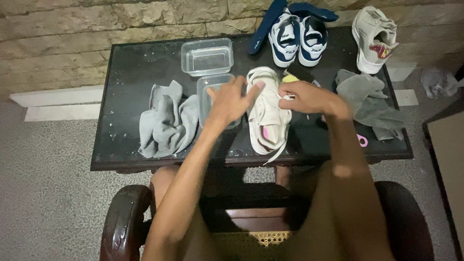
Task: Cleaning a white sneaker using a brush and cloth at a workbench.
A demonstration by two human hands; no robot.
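Dark chair arms lowest in the frame, bare forearms reaching up from between them to a black table across the middle.

At the centre of the frame, a white shoe, lying toe toward the bottom edge, one loose lace trailing over the table's near rim. Left hand spread flat and open, fingertips touching the shoe's collar, palm hovering over a clear tub just left of the shoe. Right hand curled at the shoe's upper right side, apparently pinching something small and white, perhaps a lace end; too blurred to say whether really gripped.

Judging by the layout, somewhere early to midway: only this one shoe in hand and, by its trailing lace, perhaps partly unlaced. Seemingly unused for now: a dark brush with a yellow patch just above the right hand, a second clear tub above centre, a crumpled grey cloth at the left, another grey cloth at the right, a small pink thing near the table's lower right rim.

Apparently waiting at the top of the frame: a blue-and-white pair beside a blue insole, and a second white shoe at the upper right, well apart from both hands. No telling from here whether either tub holds water.
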